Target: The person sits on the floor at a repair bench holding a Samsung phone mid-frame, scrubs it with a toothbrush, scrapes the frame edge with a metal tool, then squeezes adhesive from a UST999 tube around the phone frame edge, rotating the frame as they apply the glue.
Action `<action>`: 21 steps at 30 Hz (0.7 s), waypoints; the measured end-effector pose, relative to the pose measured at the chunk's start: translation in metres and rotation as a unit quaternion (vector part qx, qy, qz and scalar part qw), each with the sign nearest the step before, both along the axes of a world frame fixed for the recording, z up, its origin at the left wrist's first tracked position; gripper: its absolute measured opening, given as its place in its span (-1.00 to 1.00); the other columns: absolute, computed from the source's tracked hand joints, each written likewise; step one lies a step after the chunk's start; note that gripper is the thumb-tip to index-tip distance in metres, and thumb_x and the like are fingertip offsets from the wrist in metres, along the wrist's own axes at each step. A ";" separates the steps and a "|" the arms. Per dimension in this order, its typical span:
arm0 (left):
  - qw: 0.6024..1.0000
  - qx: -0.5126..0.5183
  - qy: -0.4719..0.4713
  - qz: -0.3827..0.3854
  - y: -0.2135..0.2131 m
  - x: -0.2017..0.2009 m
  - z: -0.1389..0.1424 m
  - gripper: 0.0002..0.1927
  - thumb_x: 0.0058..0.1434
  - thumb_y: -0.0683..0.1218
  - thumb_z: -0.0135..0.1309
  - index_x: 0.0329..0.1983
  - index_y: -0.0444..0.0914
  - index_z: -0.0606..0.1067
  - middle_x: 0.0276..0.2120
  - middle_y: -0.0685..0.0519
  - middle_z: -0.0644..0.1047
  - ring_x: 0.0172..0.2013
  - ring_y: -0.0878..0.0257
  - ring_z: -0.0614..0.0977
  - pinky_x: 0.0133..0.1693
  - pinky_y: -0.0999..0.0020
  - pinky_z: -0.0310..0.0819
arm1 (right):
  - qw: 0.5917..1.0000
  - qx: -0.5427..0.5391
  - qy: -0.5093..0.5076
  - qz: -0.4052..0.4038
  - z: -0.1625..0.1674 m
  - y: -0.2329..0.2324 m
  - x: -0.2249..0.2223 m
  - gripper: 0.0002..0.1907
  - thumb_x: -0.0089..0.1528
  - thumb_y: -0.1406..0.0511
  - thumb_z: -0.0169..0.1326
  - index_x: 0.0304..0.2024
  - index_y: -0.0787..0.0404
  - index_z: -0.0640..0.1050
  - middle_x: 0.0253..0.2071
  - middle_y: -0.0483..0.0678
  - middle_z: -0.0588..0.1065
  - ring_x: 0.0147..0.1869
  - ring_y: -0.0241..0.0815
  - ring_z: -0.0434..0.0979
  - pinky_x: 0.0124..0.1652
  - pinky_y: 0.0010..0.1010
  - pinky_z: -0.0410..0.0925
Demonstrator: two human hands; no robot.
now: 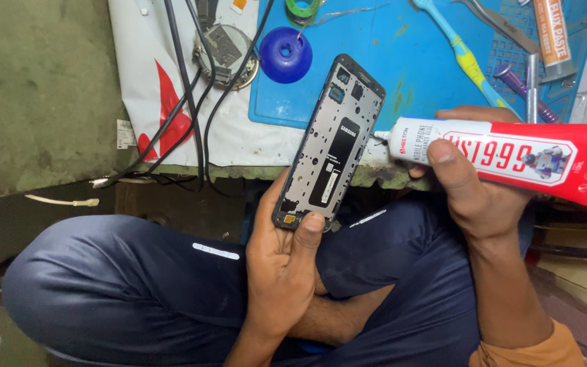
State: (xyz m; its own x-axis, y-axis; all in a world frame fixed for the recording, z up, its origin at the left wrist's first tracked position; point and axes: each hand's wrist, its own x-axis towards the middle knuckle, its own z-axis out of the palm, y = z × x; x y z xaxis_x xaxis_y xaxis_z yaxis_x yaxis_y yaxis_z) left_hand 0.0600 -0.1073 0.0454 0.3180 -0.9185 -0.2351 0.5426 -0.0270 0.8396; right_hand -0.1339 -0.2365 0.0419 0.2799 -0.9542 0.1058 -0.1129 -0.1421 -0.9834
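My left hand (281,261) grips the lower end of an opened phone body (331,139), a dark frame with a silver inner plate and a black battery. It is held tilted over my lap, its top end over the table edge. My right hand (473,183) squeezes a red and white glue tube (511,158). The tube's thin nozzle tip touches the right edge of the phone frame.
A blue work mat (388,61) lies on the table with a blue round cap (285,54), a blue and yellow toothbrush (463,58), tweezers (501,24) and an orange and white paste tube (553,37). Black cables (195,115) hang over the left edge. My crossed legs in dark trousers (151,278) sit below.
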 end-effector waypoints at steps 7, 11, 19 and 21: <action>1.000 -0.006 0.001 0.003 -0.001 -0.001 0.000 -0.39 0.46 -0.15 0.01 0.46 -0.52 0.14 0.22 -0.23 0.49 0.20 0.14 0.56 0.26 0.27 0.45 | 1.000 -0.024 0.014 0.012 0.001 0.000 0.000 -0.61 0.46 0.27 0.19 0.14 0.44 0.40 -0.23 0.11 0.55 -0.28 -0.18 0.59 -0.21 -0.48 0.48; 1.000 0.004 -0.004 -0.001 0.000 0.000 0.001 -0.39 0.45 -0.15 0.01 0.46 -0.52 0.14 0.20 -0.23 0.50 0.18 0.14 0.57 0.23 0.27 0.46 | 1.000 0.001 -0.006 0.002 0.003 -0.001 0.003 -0.61 0.45 0.27 0.20 0.12 0.44 0.38 -0.23 0.12 0.55 -0.28 -0.19 0.60 -0.22 -0.47 0.49; 1.000 0.016 0.007 0.005 0.000 0.000 0.002 -0.38 0.44 -0.15 0.01 0.46 -0.52 0.14 0.20 -0.23 0.50 0.17 0.15 0.57 0.23 0.27 0.45 | 0.999 -0.004 -0.017 -0.033 0.015 -0.004 0.005 -0.60 0.41 0.22 0.19 0.12 0.39 0.43 -0.16 0.09 0.56 -0.19 -0.18 0.59 -0.12 -0.43 0.49; 1.000 0.003 0.021 0.012 -0.001 0.000 0.000 -0.38 0.45 -0.16 0.02 0.47 -0.52 0.13 0.22 -0.22 0.48 0.20 0.15 0.54 0.27 0.26 0.41 | 0.997 -0.072 0.030 -0.028 0.017 -0.009 0.001 -0.61 0.43 0.19 0.18 0.09 0.39 0.45 -0.07 0.04 0.54 -0.10 -0.23 0.53 -0.01 -0.47 0.43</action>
